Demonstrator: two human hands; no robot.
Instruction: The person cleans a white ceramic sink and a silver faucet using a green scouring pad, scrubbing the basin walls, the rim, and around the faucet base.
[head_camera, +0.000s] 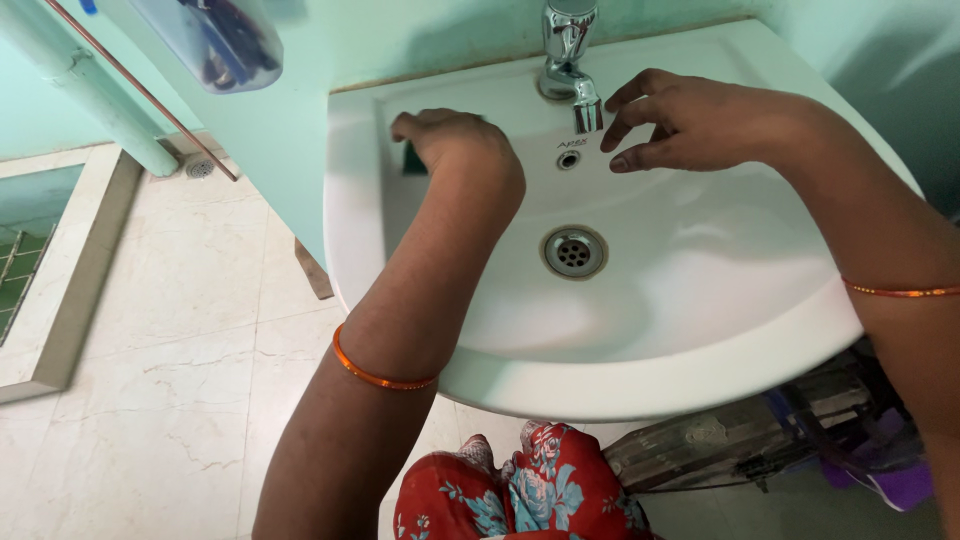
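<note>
Nearest to us we see a fold of red cloth with a blue and white flower print (520, 490), just below the front lip of the white washbasin (700, 360). Our left forearm rises over that lip, with a thin orange bangle (380, 375) round it; a second orange bangle (900, 291) circles our right arm at the right edge of the view.

Further in, the round metal drain (573, 251) sits in the bottom of the bowl, and above it a small overflow hole (568, 159) shows in the back wall.

Our left hand (455, 140) is curled, knuckles up, and pressed against the back left slope of the bowl. Under its fingers a dark green thing (413, 160) peeks out; it may be a scrub pad, though so little shows that we cannot be sure. Our right hand (690, 120) hovers over the right side of the bowl with its fingers loosely spread, holding nothing, its fingertips just beside the spout of the chrome tap (570, 50).

Farthest off, the tap stands at the back rim against the pale green wall (400, 40). To the left lie the cream floor tiles (180, 330) with a small floor drain (200, 168).
</note>
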